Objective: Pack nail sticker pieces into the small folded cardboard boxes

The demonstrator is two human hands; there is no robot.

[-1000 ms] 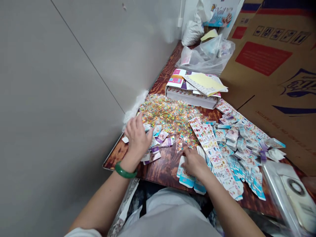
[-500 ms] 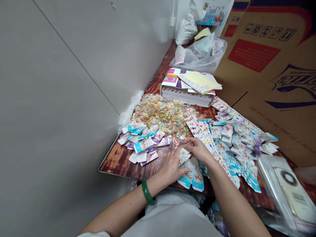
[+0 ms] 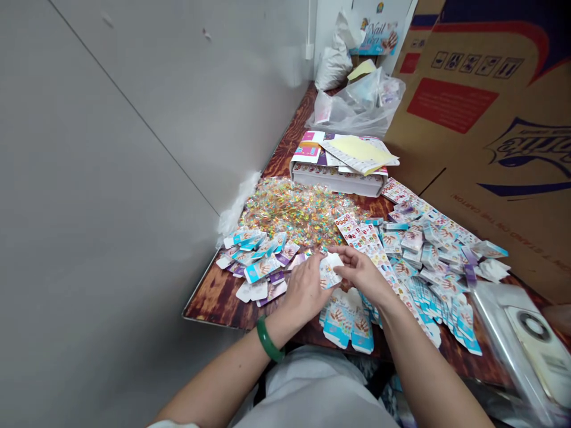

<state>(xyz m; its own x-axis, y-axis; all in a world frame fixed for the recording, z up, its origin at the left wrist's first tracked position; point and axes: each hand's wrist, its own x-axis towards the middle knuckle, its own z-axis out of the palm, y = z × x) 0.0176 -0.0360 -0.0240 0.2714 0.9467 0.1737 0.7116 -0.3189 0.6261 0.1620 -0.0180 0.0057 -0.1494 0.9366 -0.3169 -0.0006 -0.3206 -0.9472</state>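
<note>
A small printed carton (image 3: 330, 270) is between my two hands over the table's front part. My left hand (image 3: 307, 288), with a green bangle on its wrist, grips the carton's left side. On its right edge, the fingers of my right hand (image 3: 360, 274) are closed. The carton's white top flap stands up. Below it lie flat blue-and-white cartons (image 3: 345, 320). Just beyond my fingers spreads a heap of clear packets with coloured pieces (image 3: 298, 208). Several cartons (image 3: 261, 261) are piled to the left.
Sticker sheets (image 3: 368, 241) and a pile of cartons (image 3: 428, 249) lie on the right. Behind stands a stack of sheets in a box (image 3: 339, 178). A large cardboard box (image 3: 468, 148) borders the right side, a grey wall (image 3: 134, 119) the left. A phone (image 3: 537, 342) rests on plastic.
The carton has come up between my hands and shows its printed face and white flap. My right fingers have closed on its edge. The view has shifted slightly.
</note>
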